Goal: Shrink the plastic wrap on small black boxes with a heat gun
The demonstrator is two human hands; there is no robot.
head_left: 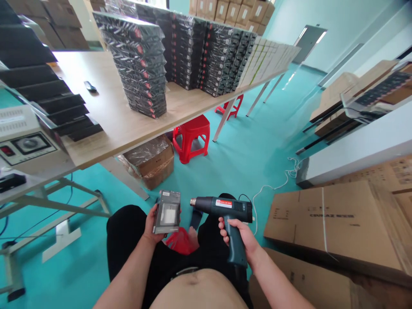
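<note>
My left hand (pixel 150 224) is closed round the lower left side of a small dark box (pixel 167 212) with a pale panel on its face. In my right hand (pixel 240 234) is a dark green heat gun (pixel 222 207), my fingers wrapped round its handle. The gun's metal nozzle points left at the box, with a short gap between them. Both things are held above my lap. On the table ahead stands a tall stack of film-wrapped dark boxes (pixel 144 68).
A wooden-topped table (pixel 112 122) runs ahead, bearing more box stacks (pixel 189 51) and a beige machine with a dial (pixel 30 143). Underneath are a red stool (pixel 193 135) and an open carton (pixel 157 165). Large cartons (pixel 334 223) stand at my right, near a white cable (pixel 270 186).
</note>
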